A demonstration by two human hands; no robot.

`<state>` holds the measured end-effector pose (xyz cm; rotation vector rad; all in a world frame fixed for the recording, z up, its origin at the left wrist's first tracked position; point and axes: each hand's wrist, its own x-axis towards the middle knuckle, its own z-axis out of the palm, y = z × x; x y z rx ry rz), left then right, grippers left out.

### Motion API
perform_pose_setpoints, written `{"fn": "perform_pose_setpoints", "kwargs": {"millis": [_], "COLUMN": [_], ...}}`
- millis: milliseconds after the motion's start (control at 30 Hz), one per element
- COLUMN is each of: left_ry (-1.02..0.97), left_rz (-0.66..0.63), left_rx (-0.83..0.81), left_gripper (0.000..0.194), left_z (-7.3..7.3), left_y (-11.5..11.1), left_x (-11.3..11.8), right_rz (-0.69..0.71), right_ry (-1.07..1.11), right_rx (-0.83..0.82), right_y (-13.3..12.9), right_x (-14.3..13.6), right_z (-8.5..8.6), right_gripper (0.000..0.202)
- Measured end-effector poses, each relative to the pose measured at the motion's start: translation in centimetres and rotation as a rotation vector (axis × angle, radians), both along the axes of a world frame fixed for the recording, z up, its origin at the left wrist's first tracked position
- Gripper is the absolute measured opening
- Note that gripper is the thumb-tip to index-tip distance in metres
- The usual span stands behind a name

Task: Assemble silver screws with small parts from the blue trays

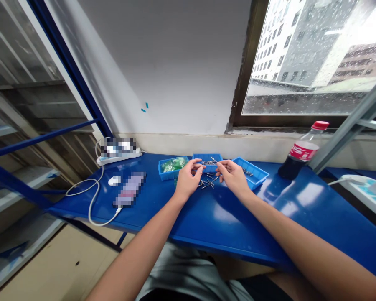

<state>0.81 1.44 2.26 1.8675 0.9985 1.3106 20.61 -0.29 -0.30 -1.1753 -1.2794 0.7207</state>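
My right hand (pixel 234 177) pinches a thin metal rod (pixel 214 159) between thumb and fingers, its tip pointing up and to the left. Opposite it, my left hand (pixel 189 179) is closed with thumb and fingertips together; whatever is in them is too small to make out. Between and below the hands, several thin metal rods (pixel 209 182) lie loose on the blue table (pixel 203 213). Behind the hands, a blue tray (pixel 207 156) holds more slim metal pieces. The right blue tray (pixel 259 179) contains similar pieces, partly covered by my right hand.
A left blue tray (pixel 160 170) holds green plastic packets (pixel 174 164). Farther left lie a phone (pixel 130 190) on a white cable (pixel 92 209), a small white object (pixel 113 180) and a power strip (pixel 120 157). A cola bottle (pixel 303 151) stands at the right near a metal post (pixel 347 104).
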Motion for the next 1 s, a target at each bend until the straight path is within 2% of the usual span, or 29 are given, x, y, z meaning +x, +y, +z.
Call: {"fn": "perform_pose_setpoints", "kwargs": {"millis": [167, 333, 433, 567, 733, 1000], "left_ry": [0.013, 0.023, 0.024, 0.031, 0.039, 0.066], "left_rz": [0.032, 0.028, 0.022, 0.013, -0.006, -0.051], "left_rx": [0.016, 0.019, 0.022, 0.007, -0.012, -0.025], "left_gripper": [0.028, 0.027, 0.026, 0.027, 0.028, 0.029], "left_z": [-0.2, -0.3, -0.2, 0.0, 0.0, -0.3], "left_y": [0.2, 0.2, 0.1, 0.0, -0.2, -0.2], "left_x": [-0.1, -0.2, -0.2, -0.2, -0.1, 0.0], "right_rz": [-0.08, -0.001, 0.055, 0.112, 0.101, 0.093], "right_ry": [-0.247, -0.748, -0.943, -0.998, -1.008, -1.12], "right_rx": [-0.042, 0.14, 0.192, 0.2, 0.197, 0.191], "right_y": [0.2, -0.9, -1.2, -0.7, -0.2, -0.1], "right_x": [0.4, -0.2, -0.3, 0.3, 0.9, 1.0], "right_z": [-0.2, -0.6, -0.7, -1.0, -1.4, -0.8], "right_gripper": [0.048, 0.016, 0.018, 0.025, 0.027, 0.025]}}
